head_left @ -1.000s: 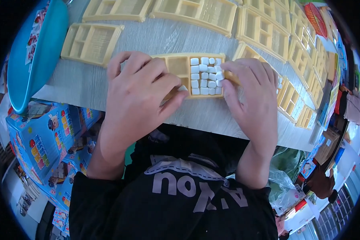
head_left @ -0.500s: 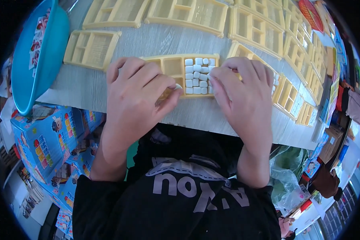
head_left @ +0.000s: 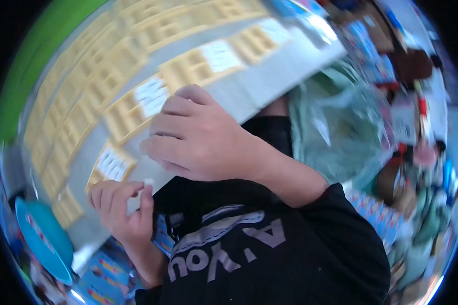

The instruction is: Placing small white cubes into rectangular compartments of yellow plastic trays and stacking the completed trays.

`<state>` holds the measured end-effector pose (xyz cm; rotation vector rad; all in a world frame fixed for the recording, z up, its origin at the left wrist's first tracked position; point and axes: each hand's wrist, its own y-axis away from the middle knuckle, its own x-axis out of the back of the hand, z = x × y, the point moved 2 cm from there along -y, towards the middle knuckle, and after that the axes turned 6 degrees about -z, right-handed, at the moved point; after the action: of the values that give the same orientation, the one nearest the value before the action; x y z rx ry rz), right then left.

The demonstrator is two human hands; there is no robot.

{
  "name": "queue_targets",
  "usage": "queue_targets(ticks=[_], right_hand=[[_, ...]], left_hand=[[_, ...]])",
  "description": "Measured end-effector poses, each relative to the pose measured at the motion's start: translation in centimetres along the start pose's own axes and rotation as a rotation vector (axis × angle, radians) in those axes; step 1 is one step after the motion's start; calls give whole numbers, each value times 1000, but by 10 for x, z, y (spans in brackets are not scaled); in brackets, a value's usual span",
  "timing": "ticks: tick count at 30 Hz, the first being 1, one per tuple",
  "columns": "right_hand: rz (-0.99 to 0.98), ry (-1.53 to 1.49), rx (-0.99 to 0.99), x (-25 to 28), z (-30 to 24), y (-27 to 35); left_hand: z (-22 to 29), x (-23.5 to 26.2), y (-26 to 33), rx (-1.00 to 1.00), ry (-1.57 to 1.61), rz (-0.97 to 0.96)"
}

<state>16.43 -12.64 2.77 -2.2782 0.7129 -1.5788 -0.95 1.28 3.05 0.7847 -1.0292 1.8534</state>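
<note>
While the view is tilted and blurred, the right hand point(head_left: 198, 134) lies palm down at the near edge of the pale worktop point(head_left: 269, 76), fingers loosely curled and close together, just beside a yellow tray point(head_left: 130, 109) partly filled with small white tiles. The left hand point(head_left: 122, 206), lower down, pinches one white tile point(head_left: 148, 181) between thumb and fingertips, near another yellow tray holding white tiles point(head_left: 111, 165). More yellow trays line the worktop beyond.
</note>
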Motion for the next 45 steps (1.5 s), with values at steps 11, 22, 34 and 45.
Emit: queue_targets(ticks=[11,22,34,45], right_hand=[[887,248,-805,145,-30,323],[333,152,-525,89,-23,277],[206,-137,-30,40,-56,180],[195,-274,-24,43,-60,173]], left_hand=[[262,-162,-102,-815,616,-223],[108,-157,-2,-398,440,-975],[53,-228,132,-114,235,-1395],[30,33,99,190,48,78]])
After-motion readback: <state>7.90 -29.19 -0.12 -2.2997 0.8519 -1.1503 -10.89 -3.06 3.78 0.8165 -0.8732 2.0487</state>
